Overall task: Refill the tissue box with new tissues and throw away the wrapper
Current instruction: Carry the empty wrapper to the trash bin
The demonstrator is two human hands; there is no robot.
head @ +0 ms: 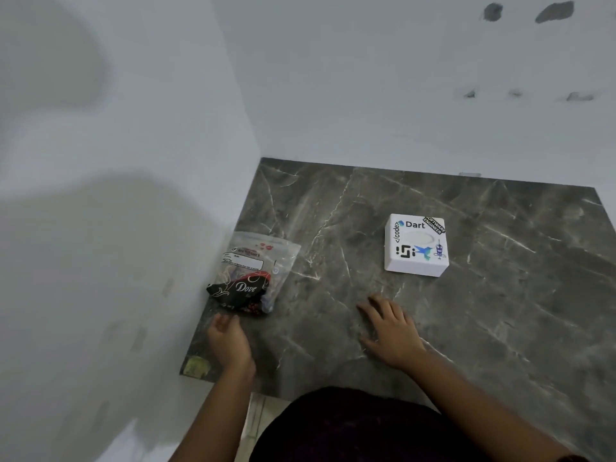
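Observation:
A square white tissue box point(416, 245) covered in stickers sits on the dark marble counter point(500, 295), with an oval slot on top. At the counter's left edge, against the wall, lies a clear plastic bag point(256, 265) holding a crumpled dark "Dove" wrapper point(240, 292). My left hand point(229, 341) hovers just in front of that bag, fingers curled and apart, holding nothing. My right hand point(390, 331) lies flat on the counter, fingers spread, a short way in front and to the left of the box.
White walls point(366, 95) close off the counter at the back and left. A small yellowish patch point(197, 366) marks the counter's front left corner. My dark clothing point(350, 428) shows at the bottom.

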